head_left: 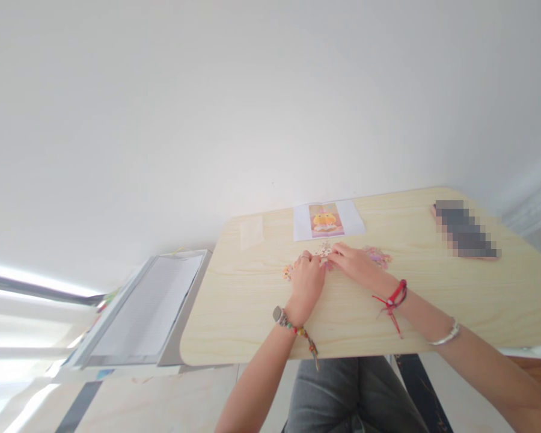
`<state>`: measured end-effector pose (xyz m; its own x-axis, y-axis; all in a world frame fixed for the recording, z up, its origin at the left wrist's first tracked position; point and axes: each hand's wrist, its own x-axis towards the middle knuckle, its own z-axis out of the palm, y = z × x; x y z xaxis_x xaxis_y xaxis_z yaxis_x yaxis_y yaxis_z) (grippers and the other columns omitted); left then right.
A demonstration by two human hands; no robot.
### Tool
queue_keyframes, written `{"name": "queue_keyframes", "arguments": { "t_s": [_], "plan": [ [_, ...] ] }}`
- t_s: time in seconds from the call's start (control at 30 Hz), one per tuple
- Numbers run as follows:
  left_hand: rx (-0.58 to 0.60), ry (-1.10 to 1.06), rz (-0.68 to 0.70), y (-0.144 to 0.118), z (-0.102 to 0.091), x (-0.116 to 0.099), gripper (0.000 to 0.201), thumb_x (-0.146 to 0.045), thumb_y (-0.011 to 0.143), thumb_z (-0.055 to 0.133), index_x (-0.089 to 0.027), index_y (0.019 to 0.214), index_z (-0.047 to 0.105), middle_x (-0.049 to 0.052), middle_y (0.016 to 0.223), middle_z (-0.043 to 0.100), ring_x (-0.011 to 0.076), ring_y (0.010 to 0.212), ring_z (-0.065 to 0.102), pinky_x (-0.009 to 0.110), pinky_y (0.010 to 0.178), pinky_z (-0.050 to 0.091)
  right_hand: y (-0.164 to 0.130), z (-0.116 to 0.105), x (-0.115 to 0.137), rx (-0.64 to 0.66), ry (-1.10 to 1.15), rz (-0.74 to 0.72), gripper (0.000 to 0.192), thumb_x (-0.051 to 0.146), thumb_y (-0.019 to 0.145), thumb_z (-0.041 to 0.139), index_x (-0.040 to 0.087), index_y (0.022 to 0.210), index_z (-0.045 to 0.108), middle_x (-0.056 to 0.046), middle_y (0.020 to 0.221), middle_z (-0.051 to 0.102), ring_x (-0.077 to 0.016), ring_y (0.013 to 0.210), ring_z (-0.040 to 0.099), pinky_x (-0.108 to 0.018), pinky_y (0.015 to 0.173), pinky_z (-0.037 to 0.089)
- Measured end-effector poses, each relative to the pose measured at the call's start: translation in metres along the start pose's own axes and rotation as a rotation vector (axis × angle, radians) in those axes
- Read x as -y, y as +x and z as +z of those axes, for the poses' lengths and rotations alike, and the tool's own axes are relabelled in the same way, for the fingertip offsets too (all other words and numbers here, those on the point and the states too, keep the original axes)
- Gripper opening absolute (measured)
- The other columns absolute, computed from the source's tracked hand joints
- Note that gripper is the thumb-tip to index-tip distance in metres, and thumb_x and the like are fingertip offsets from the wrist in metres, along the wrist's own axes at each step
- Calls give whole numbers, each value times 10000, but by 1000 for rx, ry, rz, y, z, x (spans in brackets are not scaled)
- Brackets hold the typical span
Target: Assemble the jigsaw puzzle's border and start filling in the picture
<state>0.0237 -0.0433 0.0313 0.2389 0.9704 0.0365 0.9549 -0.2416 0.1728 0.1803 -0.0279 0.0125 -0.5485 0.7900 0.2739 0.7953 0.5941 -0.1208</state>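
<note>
My left hand [305, 284] and my right hand [357, 266] rest on a pale wooden table [234, 313], fingertips meeting over a patch of small joined puzzle pieces [325, 249]. More loose pastel pieces [379, 257] lie just right of my right hand, and a few [287, 272] left of my left hand. A printed picture sheet [327, 220] with an orange cartoon figure lies beyond the pieces. Whether either hand pinches a piece is hidden by the fingers.
A small clear plastic bag [251, 232] lies at the table's far left. A blurred dark object [465, 228] sits at the far right. Left of the table stands a grey-white appliance or unit [148, 310]. A white wall is behind.
</note>
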Motion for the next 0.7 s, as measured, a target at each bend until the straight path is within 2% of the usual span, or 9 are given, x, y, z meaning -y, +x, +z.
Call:
{"name": "queue_keyframes", "arguments": {
  "t_s": [0.13,0.2,0.33,0.43,0.57,0.7],
  "plan": [
    [-33,-30,2,-3,-2,2,183,-259,873,505,-173,1007,596,69,997,546,196,921,559,296,800,446,1,-2,0,-145,293,108,184,206,894,416,181,855,594,-62,885,562,-164,773,549,-283,652,435],
    [-48,-53,15,-5,-4,2,185,-246,874,504,-183,1022,596,63,986,545,185,901,556,287,794,443,1,-6,-1,-145,437,175,185,229,882,434,183,793,590,-46,823,561,-159,749,546,-288,665,436],
    [-61,-103,132,-9,-9,2,248,-175,875,482,-240,1092,583,40,962,533,161,852,539,263,750,434,-2,-15,-5,29,603,239,213,238,840,460,179,689,598,-13,700,557,-144,653,521,-271,596,404],
    [-65,-103,213,-10,-9,4,236,-175,881,460,-267,1038,611,30,945,518,159,845,517,258,729,423,-4,-17,-10,158,665,243,215,244,820,474,176,679,622,2,643,570,-135,605,509,-251,547,372],
    [-53,-70,296,-12,-4,6,202,-182,879,457,-253,911,643,31,939,508,166,862,498,257,714,414,-6,-18,-9,258,627,265,199,213,792,495,176,670,649,-3,631,598,-135,580,510,-240,516,347],
    [0,-61,353,-13,2,6,202,-171,875,459,-257,920,636,35,943,506,163,881,494,236,681,415,-5,-20,-1,301,560,274,193,184,783,499,166,679,661,-28,654,635,-141,582,521,-245,523,346]
  ]
}}
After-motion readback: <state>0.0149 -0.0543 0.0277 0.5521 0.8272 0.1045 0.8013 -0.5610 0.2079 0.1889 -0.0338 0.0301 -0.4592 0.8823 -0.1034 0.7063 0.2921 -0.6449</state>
